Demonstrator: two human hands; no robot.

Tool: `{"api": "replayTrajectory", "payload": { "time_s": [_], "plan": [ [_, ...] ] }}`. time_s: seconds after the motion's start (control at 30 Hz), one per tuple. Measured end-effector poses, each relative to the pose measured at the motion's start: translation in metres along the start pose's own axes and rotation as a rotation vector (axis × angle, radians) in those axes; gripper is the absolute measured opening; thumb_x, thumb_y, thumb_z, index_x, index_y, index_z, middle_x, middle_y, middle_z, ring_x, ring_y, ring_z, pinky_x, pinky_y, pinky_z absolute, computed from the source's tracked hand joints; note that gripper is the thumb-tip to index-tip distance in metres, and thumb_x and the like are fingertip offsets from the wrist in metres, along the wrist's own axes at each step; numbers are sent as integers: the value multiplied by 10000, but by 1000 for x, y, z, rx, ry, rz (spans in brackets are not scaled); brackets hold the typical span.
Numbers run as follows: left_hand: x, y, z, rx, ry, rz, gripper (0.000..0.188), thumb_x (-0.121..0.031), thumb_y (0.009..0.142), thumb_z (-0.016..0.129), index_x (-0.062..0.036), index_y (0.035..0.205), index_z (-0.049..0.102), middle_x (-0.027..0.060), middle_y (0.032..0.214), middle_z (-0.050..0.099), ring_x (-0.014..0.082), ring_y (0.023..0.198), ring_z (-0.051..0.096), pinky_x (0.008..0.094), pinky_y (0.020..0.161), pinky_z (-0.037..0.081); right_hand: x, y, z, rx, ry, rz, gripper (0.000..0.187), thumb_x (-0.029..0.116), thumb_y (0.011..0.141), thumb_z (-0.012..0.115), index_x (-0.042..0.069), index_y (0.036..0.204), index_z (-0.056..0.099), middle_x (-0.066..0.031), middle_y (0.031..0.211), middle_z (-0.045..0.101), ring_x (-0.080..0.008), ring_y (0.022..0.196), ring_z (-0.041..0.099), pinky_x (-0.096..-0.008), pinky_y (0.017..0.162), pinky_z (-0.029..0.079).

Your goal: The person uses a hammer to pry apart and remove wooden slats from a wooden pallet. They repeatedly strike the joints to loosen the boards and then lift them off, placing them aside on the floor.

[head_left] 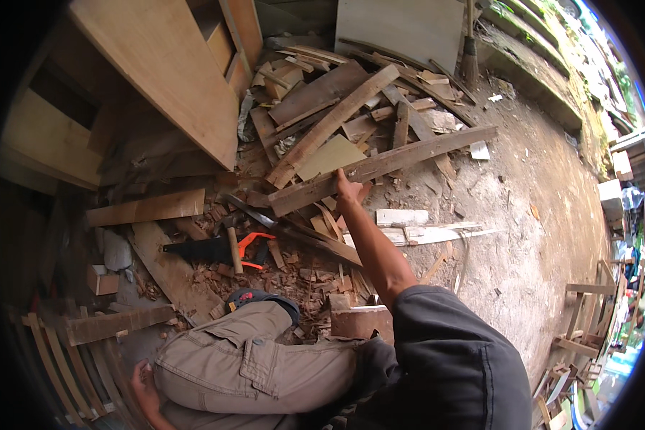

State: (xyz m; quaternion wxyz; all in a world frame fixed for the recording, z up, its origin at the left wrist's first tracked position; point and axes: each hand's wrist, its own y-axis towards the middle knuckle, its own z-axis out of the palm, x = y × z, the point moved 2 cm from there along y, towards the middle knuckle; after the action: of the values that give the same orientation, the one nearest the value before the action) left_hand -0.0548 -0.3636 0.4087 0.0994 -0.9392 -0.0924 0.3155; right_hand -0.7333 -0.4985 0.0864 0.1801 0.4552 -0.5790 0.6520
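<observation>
My right hand (350, 188) reaches forward and is closed around the near edge of a long, rough wooden plank (423, 152). The plank lies slantwise across a heap of scrap wood, its right end higher in view. Low at the left, my left hand (147, 390) is beside my bent knee; its fingers look bent, but the trouser leg partly hides them. In front of my leg lies a handsaw with an orange handle (249, 249) and a dark blade. A short wooden handle (234, 251) crosses it. A grey metal blade (249, 209) lies just beyond.
Scrap boards (319, 93) are piled ahead, by a pale panel (401, 32) and a broom (470, 61). Wooden cabinet panels (158, 72) stand at the left. White splintered wood (430, 234) lies right of centre. Slatted wood (57, 365) is at the lower left. Chips cover the ground.
</observation>
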Motion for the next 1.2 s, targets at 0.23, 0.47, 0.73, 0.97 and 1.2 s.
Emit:
{"api": "replayTrajectory", "payload": {
  "time_s": [0.23,0.47,0.73,0.97,1.2],
  "plan": [
    [-5,30,15,126,18,68,289,-149,1013,496,46,1204,590,124,1110,651,186,1032,602,314,922,449,-33,-19,-48,327,645,112,420,229,790,719,24,1117,552,-100,983,613,-255,935,616,-461,823,521],
    [-14,53,29,148,-30,169,265,-108,1018,468,32,1214,577,107,1113,633,173,1030,589,307,929,442,-6,-73,-98,466,1058,173,592,418,793,582,-20,1190,549,-191,1079,653,-338,991,636,-446,915,496],
    [-17,88,57,227,-87,317,266,-152,1008,499,25,1186,585,91,1039,646,162,964,597,294,867,462,-2,-117,-141,285,966,121,800,736,780,610,52,1192,564,-188,934,649,-319,843,652,-502,747,549],
    [6,105,59,189,-75,295,383,-325,1002,557,17,1168,607,67,984,636,143,890,582,295,797,464,-11,-121,-171,415,936,123,564,593,816,620,69,1021,586,-176,878,660,-327,818,652,-513,762,549],
    [13,99,49,189,-210,225,468,-413,985,580,11,1181,612,72,997,649,138,874,589,299,784,469,24,-147,-156,450,1178,147,604,524,863,551,85,1273,495,-116,1208,571,-309,1123,561,-497,993,453]
  ]
}}
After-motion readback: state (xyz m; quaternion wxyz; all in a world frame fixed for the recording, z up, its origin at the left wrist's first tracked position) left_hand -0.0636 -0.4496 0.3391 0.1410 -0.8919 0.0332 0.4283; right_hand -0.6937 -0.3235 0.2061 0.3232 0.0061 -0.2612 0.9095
